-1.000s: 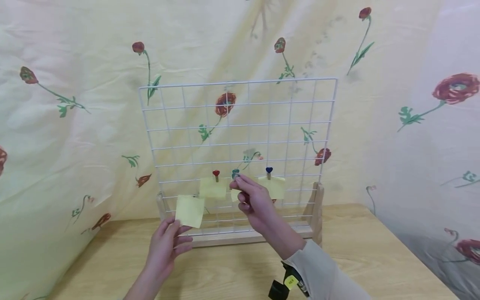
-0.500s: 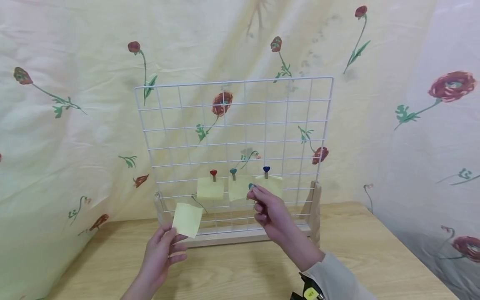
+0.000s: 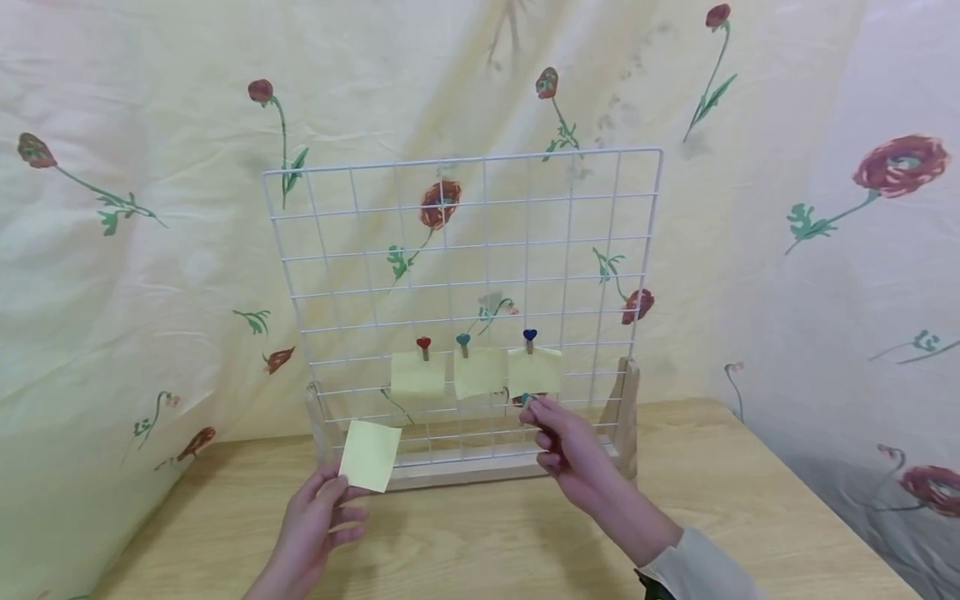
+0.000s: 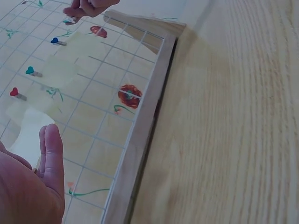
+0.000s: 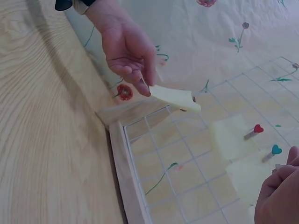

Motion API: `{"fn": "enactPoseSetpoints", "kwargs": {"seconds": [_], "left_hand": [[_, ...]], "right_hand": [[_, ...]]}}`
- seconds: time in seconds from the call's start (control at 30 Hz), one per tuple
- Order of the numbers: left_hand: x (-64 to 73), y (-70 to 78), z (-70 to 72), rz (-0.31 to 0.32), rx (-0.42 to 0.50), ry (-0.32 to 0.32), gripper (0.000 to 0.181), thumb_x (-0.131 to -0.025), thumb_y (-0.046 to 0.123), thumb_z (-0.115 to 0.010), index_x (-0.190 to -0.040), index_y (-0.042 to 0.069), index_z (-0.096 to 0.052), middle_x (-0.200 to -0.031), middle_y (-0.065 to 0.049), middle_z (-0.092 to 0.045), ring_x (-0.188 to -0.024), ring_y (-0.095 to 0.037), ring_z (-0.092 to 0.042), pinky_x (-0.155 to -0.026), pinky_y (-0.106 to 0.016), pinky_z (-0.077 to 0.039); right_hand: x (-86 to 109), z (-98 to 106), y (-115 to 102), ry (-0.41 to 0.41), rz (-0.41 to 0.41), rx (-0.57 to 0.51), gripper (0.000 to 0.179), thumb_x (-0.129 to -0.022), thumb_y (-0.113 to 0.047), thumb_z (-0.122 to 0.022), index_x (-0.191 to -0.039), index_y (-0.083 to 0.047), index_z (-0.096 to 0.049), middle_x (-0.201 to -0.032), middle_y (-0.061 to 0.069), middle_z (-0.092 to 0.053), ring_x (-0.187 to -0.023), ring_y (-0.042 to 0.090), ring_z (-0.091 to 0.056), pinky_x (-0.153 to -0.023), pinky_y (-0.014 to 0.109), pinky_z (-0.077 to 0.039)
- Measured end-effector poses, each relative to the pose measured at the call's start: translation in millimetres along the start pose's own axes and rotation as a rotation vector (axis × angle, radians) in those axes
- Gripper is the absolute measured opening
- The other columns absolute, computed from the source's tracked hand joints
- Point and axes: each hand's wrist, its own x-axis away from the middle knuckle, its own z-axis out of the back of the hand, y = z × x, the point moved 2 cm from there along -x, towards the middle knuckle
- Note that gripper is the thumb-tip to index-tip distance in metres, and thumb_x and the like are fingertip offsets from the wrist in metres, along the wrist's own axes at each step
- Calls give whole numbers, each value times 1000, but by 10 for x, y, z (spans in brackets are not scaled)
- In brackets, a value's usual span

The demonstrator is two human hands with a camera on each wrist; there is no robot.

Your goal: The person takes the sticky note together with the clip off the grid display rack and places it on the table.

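Note:
My left hand [image 3: 311, 521] pinches a yellow sticky note [image 3: 370, 456] by its lower left corner, in front of the grid's lower left. Between thumb and index finger, my right hand [image 3: 577, 454] holds a small teal-topped clip [image 4: 69, 20], mostly hidden by the fingers. That hand is just below the right-hand note. Three yellow notes hang in a row on the white wire grid [image 3: 480, 242]: the left one [image 3: 417, 377] under a red heart clip [image 3: 424, 346], the middle one [image 3: 478, 372] under a teal heart clip [image 3: 463, 342], the right one [image 3: 535, 372] under a dark blue heart clip [image 3: 530, 337].
The grid stands upright in a wooden base [image 3: 468, 477] with side posts, one wooden post [image 3: 628, 408] at the right. Beneath it is a wood-grain table [image 3: 465, 550]. A flowered cloth [image 3: 750, 250] hangs behind and along both sides.
My right hand has moved down and right from the middle note with a teal-topped clip in its fingers, uncovering the middle note and its clip. The left hand has lowered slightly with its sticky note.

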Motion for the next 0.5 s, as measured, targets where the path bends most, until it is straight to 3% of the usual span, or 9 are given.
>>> {"fn": "enactPoseSetpoints", "kwargs": {"seconds": [0.13, 0.37, 0.5], "left_hand": [[13, -59, 40, 18, -19, 7, 29, -101, 16, -41, -126, 2, -43, -95, -5, -68, -74, -19, -64, -66, -33, -58], [24, -138, 103, 30, -32, 14, 37, -101, 17, -42, -133, 0, -40, -93, -4, -69, -74, -20, -65, -67, -34, -59], [30, -195, 152, 42, -41, 16, 40, -101, 18, -41, -135, -2, -37, -91, -3, -69, -73, -19, -66, -67, -35, -60]], "right_hand": [[41, 95, 31, 5, -9, 23, 22, -100, -22, -50, -119, -10, -52, -88, -10, -62, -59, 0, -39, -47, 11, -30], [84, 279, 103, 50, -9, 98, 26, -98, -24, -55, -119, -9, -56, -86, -11, -66, -58, 0, -43, -50, 12, -35], [94, 382, 167, 96, 2, 189, 16, -97, -24, -55, -105, -12, -63, -80, -12, -67, -57, 2, -44, -53, 15, -36]]}}
